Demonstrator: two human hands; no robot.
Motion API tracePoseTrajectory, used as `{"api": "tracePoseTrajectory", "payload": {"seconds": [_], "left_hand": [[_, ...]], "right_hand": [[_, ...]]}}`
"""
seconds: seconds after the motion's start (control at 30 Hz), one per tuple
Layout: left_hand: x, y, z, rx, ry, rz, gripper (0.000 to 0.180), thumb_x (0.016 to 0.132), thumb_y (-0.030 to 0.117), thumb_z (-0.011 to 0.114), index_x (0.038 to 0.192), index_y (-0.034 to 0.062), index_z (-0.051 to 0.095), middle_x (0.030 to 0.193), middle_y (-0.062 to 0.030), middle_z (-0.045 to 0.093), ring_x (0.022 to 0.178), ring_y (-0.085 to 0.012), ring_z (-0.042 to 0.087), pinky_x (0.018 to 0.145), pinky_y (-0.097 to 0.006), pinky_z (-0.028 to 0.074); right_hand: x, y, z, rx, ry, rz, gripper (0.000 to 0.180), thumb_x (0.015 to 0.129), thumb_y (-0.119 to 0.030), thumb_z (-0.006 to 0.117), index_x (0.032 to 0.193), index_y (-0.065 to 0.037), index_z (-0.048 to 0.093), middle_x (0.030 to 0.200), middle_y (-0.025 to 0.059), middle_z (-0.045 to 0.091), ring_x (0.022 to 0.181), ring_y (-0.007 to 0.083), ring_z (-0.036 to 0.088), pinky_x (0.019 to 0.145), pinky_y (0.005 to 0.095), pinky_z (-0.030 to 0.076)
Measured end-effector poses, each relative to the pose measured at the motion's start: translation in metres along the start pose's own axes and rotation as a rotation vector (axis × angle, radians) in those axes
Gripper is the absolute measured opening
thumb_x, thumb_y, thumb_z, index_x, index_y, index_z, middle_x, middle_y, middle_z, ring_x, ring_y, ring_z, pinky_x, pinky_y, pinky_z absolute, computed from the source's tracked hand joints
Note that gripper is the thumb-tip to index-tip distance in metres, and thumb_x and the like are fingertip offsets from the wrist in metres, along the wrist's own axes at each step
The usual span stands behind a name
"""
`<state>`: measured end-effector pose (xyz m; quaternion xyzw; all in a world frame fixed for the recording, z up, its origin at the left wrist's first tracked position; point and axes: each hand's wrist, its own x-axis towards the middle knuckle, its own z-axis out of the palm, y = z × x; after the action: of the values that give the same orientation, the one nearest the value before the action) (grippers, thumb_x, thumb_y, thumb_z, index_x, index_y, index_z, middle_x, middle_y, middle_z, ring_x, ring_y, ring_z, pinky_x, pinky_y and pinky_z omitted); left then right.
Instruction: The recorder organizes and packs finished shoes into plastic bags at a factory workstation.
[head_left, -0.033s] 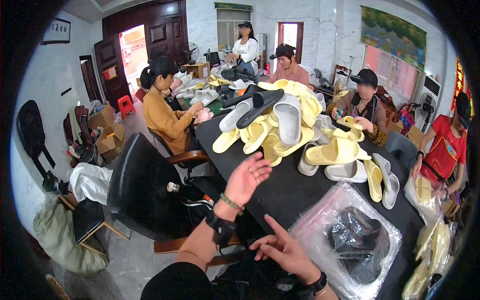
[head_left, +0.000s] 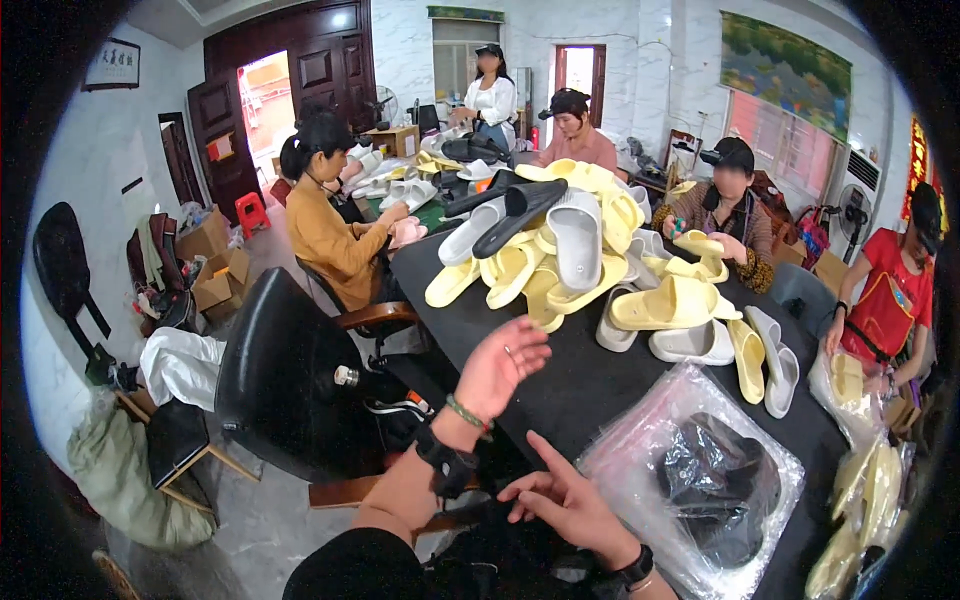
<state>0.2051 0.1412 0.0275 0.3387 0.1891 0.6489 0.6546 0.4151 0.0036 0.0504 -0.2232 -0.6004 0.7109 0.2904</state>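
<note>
My left hand (head_left: 502,368) is raised over the near left edge of the black table (head_left: 560,375), palm turned up and fingers loosely apart, with nothing in it. Lower and to its right, my right hand (head_left: 572,503) points its index finger outward, the other fingers partly bent, and holds nothing. Beside it lies a stack of clear plastic bags (head_left: 625,440), with black slippers (head_left: 720,490) showing through or on the plastic. Beyond my hands rises a heap of slippers: yellow ones (head_left: 668,303), grey ones (head_left: 576,240) and a black one (head_left: 517,213).
A black office chair (head_left: 275,370) stands left of the table. One co-worker in mustard (head_left: 335,245) sits at the far left side; others sit or stand around the table. At right, a person in red (head_left: 880,300) handles bagged yellow slippers (head_left: 870,500).
My left hand has shifted slightly down and to the right, and its fingers curl a little more. My right hand stays nearly still.
</note>
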Motion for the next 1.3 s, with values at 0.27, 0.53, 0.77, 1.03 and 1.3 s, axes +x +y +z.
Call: {"api": "tracePoseTrajectory", "payload": {"seconds": [0.27, 0.53, 0.77, 1.03, 1.3], "left_hand": [[-0.054, -0.081, 0.019, 0.465, -0.157, -0.136, 0.030, 0.100, 0.018, 0.056, 0.124, 0.0002, 0.060, 0.112, -0.0076, 0.067, 0.098, -0.0133, 0.064, 0.088, -0.028, 0.051], [-0.050, -0.114, 0.013, 0.734, -0.244, -0.132, 0.030, 0.099, 0.011, 0.058, 0.126, -0.0009, 0.058, 0.109, -0.0064, 0.066, 0.095, -0.0107, 0.063, 0.086, -0.026, 0.051], [0.032, -0.027, 0.061, 0.615, -0.247, 0.016, 0.036, 0.100, 0.015, 0.055, 0.132, -0.0018, 0.050, 0.108, -0.0088, 0.066, 0.088, -0.0132, 0.065, 0.078, -0.027, 0.052], [-0.004, -0.092, 0.059, 0.713, -0.346, -0.013, 0.036, 0.098, 0.010, 0.058, 0.132, -0.0004, 0.051, 0.112, -0.0076, 0.065, 0.095, -0.0106, 0.062, 0.083, -0.025, 0.051], [-0.051, -0.133, 0.051, 0.838, -0.287, -0.140, 0.034, 0.097, 0.008, 0.058, 0.130, -0.0001, 0.055, 0.110, -0.0045, 0.065, 0.099, -0.0091, 0.060, 0.086, -0.025, 0.051]], "right_hand": [[-0.069, 0.020, -0.024, -0.203, 0.406, -0.013, 0.058, 0.095, -0.004, 0.058, 0.148, -0.005, 0.035, 0.106, 0.0139, 0.067, 0.086, 0.0159, 0.066, 0.074, 0.0288, 0.052], [-0.160, 0.025, -0.044, -0.605, 0.909, -0.033, 0.037, 0.098, -0.003, 0.057, 0.135, -0.001, 0.052, 0.102, 0.0082, 0.068, 0.086, 0.0132, 0.064, 0.077, 0.0262, 0.051], [-0.195, 0.015, -0.045, -0.703, 1.165, -0.174, 0.029, 0.099, -0.009, 0.058, 0.126, 0.000, 0.059, 0.098, 0.0081, 0.070, 0.083, 0.0120, 0.065, 0.073, 0.0259, 0.052], [-0.208, 0.027, -0.060, -0.816, 1.305, -0.198, 0.026, 0.099, -0.011, 0.058, 0.123, 0.000, 0.062, 0.093, 0.0084, 0.071, 0.078, 0.0126, 0.067, 0.070, 0.0259, 0.053], [-0.239, 0.018, -0.061, -1.129, 1.492, -0.115, 0.018, 0.097, -0.006, 0.058, 0.111, 0.002, 0.064, 0.099, 0.0145, 0.069, 0.090, 0.0218, 0.066, 0.078, 0.0319, 0.052]]}}
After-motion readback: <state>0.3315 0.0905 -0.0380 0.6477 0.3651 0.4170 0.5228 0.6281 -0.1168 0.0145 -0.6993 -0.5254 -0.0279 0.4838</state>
